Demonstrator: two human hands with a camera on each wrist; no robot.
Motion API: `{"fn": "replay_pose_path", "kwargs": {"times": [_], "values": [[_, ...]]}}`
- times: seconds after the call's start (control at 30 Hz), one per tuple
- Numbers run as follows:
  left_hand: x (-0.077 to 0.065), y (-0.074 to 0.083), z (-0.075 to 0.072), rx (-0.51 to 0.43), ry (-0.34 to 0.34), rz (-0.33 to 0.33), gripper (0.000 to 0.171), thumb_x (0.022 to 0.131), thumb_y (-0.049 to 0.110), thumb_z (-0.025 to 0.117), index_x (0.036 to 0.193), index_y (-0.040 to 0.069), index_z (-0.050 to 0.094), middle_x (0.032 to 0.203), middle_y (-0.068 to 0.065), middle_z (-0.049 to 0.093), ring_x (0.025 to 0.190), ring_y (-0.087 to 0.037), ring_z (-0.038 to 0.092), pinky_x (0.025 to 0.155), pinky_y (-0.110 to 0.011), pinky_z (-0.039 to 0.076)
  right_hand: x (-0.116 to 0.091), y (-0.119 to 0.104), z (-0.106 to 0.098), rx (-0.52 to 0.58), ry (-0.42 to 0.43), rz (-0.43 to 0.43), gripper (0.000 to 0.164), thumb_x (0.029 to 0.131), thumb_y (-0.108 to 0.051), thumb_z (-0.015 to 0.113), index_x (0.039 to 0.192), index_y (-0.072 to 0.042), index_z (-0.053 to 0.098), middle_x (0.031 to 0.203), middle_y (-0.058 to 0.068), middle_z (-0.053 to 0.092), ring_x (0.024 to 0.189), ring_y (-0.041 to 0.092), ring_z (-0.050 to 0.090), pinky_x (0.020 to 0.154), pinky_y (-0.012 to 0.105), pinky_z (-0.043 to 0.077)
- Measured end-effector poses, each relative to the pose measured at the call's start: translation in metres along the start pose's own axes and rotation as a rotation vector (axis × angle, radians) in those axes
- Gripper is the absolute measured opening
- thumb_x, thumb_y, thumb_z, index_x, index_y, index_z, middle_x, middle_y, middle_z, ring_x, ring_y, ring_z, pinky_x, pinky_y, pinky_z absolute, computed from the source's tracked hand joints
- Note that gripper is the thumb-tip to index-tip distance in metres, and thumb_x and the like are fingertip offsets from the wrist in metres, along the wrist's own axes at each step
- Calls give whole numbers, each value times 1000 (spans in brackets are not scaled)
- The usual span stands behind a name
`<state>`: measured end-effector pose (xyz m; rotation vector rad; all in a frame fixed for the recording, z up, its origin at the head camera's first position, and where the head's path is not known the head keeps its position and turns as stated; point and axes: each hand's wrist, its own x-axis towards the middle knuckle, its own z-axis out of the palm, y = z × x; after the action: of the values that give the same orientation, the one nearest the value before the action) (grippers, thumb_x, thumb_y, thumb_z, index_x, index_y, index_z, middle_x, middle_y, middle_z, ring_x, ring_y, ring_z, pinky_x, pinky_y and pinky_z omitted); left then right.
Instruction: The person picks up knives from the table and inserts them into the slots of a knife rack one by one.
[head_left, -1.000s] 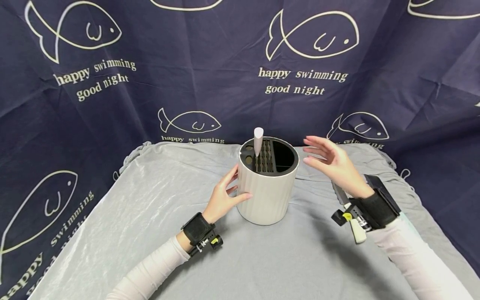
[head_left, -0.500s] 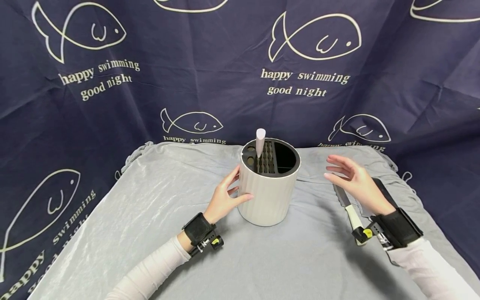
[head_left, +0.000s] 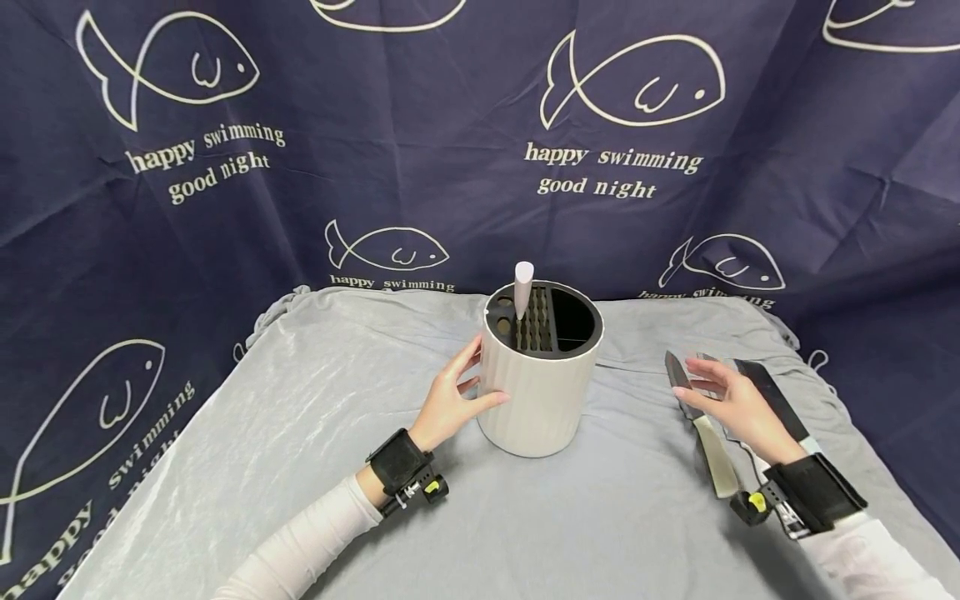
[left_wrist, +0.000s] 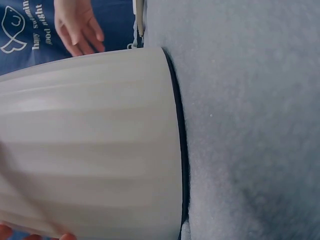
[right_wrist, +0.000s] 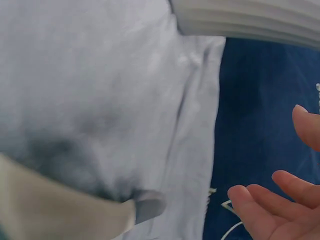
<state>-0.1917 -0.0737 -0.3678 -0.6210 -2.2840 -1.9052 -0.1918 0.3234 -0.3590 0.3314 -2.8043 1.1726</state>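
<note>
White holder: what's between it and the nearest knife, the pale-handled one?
In the head view, only bare grey cloth lies between the white holder and the nearest knife.

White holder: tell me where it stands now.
In the head view, the white holder stands on the grey cloth, slightly right of centre, with the left hand at its left side and the cream-handled knife off to its right.

Looks like staged rec. setup, can't pin rm type; has navy fish-print curtain [head_left: 457,142] as bkgd, grey cloth [head_left: 570,533] in front, wrist cams [head_left: 434,487].
</note>
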Motion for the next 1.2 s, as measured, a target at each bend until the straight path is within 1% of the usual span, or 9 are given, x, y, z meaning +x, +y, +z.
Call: {"fn": "replay_pose_path", "kwargs": {"times": [0.1,0.17,0.23,0.3,0.37,0.73,0.97,1.07,1.2], "values": [[0,0,0,1,3,6,86,81,-2,76,151,1,27,154,-19,32,138,-34,37,109,-50,39,-4,6,2,-26,-10,17,65,95,-26,65,140,12,38,138,35,44,119,50,50,79,5,43],[0,0,0,4,3,10,86,81,-2,76,151,0,27,154,-20,32,137,-34,38,108,-51,39,-7,10,4,-51,-21,33,66,94,-25,66,140,13,38,138,36,43,118,51,50,84,18,51],[0,0,0,6,3,11,86,80,-2,76,151,1,28,154,-20,32,137,-34,38,108,-51,40,-10,14,6,-86,-30,45,66,93,-25,66,139,14,38,136,38,43,117,53,51,88,35,54],[-1,0,0,5,2,10,86,80,-2,76,151,1,28,153,-20,33,137,-34,38,108,-51,40,-13,19,7,-117,-34,45,66,93,-24,67,137,16,38,135,40,43,114,54,52,89,50,52],[-1,0,0,5,2,9,86,81,-2,76,151,0,27,153,-20,32,137,-34,38,108,-50,40,-17,22,9,-142,-29,40,65,92,-22,67,136,16,39,133,40,44,112,54,53,88,56,50],[2,-3,-1,-2,-4,4,87,81,-1,76,152,1,26,154,-18,32,138,-32,37,109,-49,40,-30,33,16,-207,-18,38,64,88,-19,71,132,18,43,129,41,48,104,54,58,81,56,53],[1,-1,-1,-2,-2,7,86,81,-1,76,151,1,27,154,-18,32,138,-33,37,109,-49,40,-34,37,20,-284,-21,41,64,83,-17,76,127,19,47,109,40,59,96,50,62,75,55,54],[1,0,-1,1,-1,13,86,81,-2,76,151,0,27,154,-20,32,137,-34,38,108,-50,40,-35,39,22,-302,-33,57,65,82,-16,77,127,20,46,100,37,63,90,44,64,70,51,55],[1,0,-1,3,2,18,86,80,-2,76,151,0,28,153,-20,33,137,-35,38,108,-50,40,-38,42,26,-310,-42,56,66,81,-11,77,126,23,44,102,38,61,88,41,64,69,48,55]]}}
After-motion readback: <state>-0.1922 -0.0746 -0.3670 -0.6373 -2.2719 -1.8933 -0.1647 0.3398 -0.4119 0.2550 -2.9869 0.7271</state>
